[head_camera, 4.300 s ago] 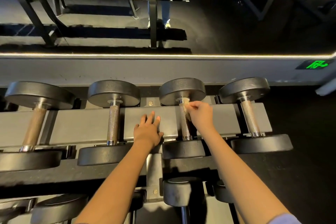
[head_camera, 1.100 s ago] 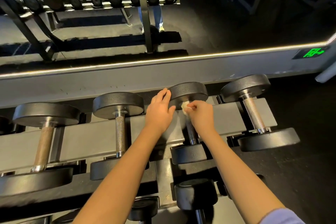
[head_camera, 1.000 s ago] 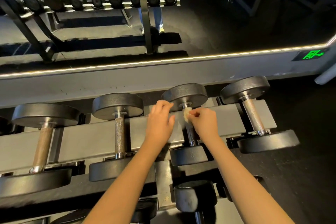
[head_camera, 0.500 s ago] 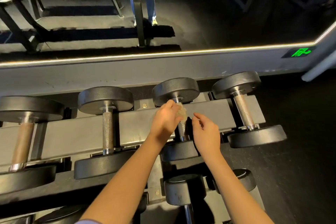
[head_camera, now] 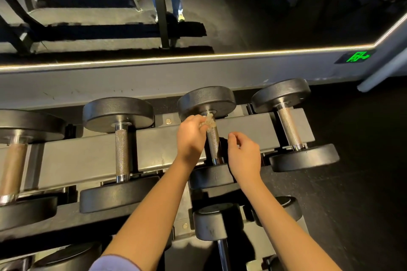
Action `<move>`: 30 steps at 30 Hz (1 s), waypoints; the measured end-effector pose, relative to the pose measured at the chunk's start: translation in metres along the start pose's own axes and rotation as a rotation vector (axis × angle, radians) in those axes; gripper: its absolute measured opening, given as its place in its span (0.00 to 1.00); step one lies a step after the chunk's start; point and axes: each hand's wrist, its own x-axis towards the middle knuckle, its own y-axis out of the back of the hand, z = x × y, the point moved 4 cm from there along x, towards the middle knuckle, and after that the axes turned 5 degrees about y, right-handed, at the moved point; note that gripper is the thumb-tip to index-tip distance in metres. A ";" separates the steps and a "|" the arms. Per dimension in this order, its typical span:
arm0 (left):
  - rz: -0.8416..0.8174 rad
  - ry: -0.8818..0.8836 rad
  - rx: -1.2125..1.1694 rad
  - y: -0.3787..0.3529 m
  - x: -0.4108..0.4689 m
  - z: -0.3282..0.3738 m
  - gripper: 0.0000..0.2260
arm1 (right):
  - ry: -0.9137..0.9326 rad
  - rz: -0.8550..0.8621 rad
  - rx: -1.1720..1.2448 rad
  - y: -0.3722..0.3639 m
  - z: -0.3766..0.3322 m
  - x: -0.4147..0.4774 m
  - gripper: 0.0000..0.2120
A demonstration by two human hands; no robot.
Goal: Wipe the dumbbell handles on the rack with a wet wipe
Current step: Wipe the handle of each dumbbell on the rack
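Dumbbell row on the top tier of the rack (head_camera: 88, 156), and we sweep from the left. The leftmost dumbbell (head_camera: 13, 165) lies in its cradle, part cut off by the frame edge, nobody on it. Next along, the second dumbbell (head_camera: 119, 114) shows a bare knurled grip, untouched.

Now the action. The left hand (head_camera: 190, 136) reaches in over the rack beam, fingers curled and bunched, pinching the wet wipe (head_camera: 209, 122). The wipe is a crumpled pale wad, sticking out past the fingertips on their right side and pressed onto the far end of the third dumbbell's handle (head_camera: 213, 145), right up under the far weight head. The near stretch of that handle is bare metal.

Just right of the handle hangs the right hand (head_camera: 244, 156), fingers loosely curled, thumb and forefinger drawn close, nothing between them. It sits beside the handle, and contact is too close to call from here.

Further right, the fourth dumbbell (head_camera: 288, 130) lies alone. Beyond it, on the far wall under the mirror, a green sign (head_camera: 357, 57) glows.
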 end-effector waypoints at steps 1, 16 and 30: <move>-0.022 -0.004 0.010 -0.002 -0.004 -0.002 0.05 | -0.001 0.004 0.000 0.000 0.001 0.000 0.12; -0.100 -0.008 -0.036 0.002 -0.017 0.010 0.06 | 0.018 0.041 0.025 -0.004 0.007 0.000 0.11; -0.057 0.099 -0.061 -0.001 -0.003 0.003 0.09 | 0.008 -0.097 -0.096 -0.003 0.007 -0.008 0.14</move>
